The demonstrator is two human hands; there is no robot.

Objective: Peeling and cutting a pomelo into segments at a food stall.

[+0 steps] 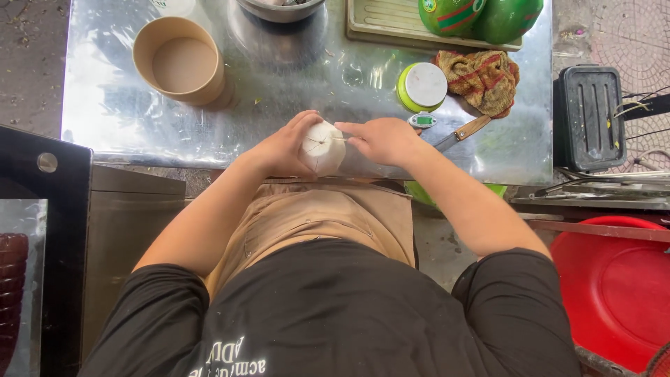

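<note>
Peeled coconut between both hands

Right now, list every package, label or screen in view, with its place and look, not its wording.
Scale screen: small green-lit rectangle, front of the round green-and-white scale, mid-table.
Sticker labels: red-and-green bands on the green round fruits, far edge.
Paper tub: round, tan, empty, table's left.

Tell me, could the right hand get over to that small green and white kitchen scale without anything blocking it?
Probably yes. The right hand sits at the white peeled coconut, and the scale stands just beyond it on bare metal table. Only the knife lies off to the side, not across the path.
</note>
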